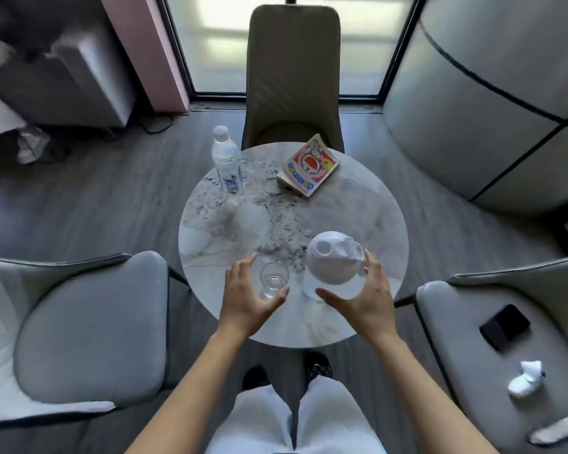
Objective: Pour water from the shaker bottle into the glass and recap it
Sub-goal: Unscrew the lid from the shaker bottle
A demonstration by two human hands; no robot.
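Note:
A clear shaker bottle [333, 267] with a white lid stands upright on the near right part of the round marble table [358, 208]. Its flip cap looks closed. A small empty clear glass [274, 279] stands just left of it. My right hand [364, 299] curves around the bottle's near and right side, fingers spread, close to it or just touching. My left hand [248, 294] cups the glass from the left and near side, fingers apart, thumb by its base.
A plastic water bottle [226, 158] stands at the table's far left, a comic book [309, 167] at the far right. Grey chairs flank the table; the right one [466, 339] holds a black case [504, 326] and a white object [527, 378]. A brown chair [294, 77] faces me.

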